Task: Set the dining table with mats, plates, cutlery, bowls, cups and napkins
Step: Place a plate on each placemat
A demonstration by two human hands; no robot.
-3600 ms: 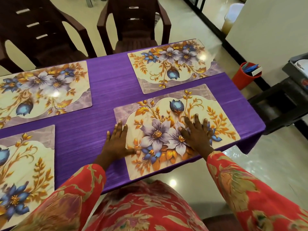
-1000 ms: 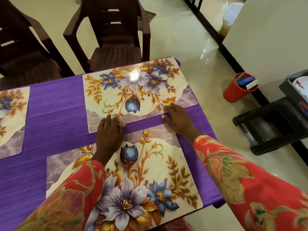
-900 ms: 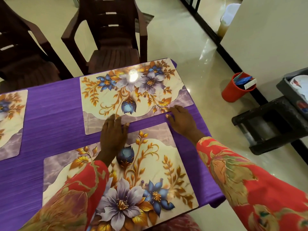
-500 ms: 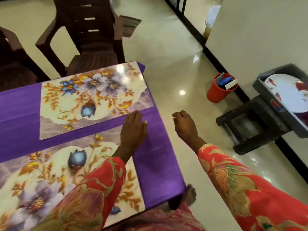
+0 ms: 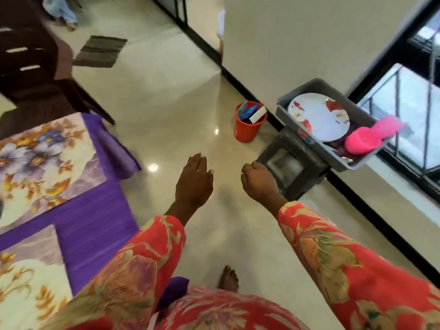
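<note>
Two floral mats lie on the purple table [image 5: 95, 225] at the left: the far mat [image 5: 45, 163] and the near mat [image 5: 26, 277]. A grey tub [image 5: 300, 91] stands on a dark stool [image 5: 290, 167] at the right, holding a white flowered plate [image 5: 319, 116] and pink cups [image 5: 371, 136]. Both hands hang in the air over the floor, between table and tub. My left hand [image 5: 194, 181] is flat with straight fingers and holds nothing. My right hand [image 5: 259, 179] has its fingers curled, nothing visible in it, just short of the stool.
A red bucket [image 5: 247, 125] with small items stands on the shiny floor by the wall. A dark chair [image 5: 35, 75] is at the table's far side, a dark floor mat [image 5: 100, 51] beyond it. A window [image 5: 404, 120] is at the right. My bare foot [image 5: 228, 278] shows below.
Both hands have left the mats and the table and swung right over the floor toward the tub. The view has turned right, bringing the tub with plate and cups into sight.
</note>
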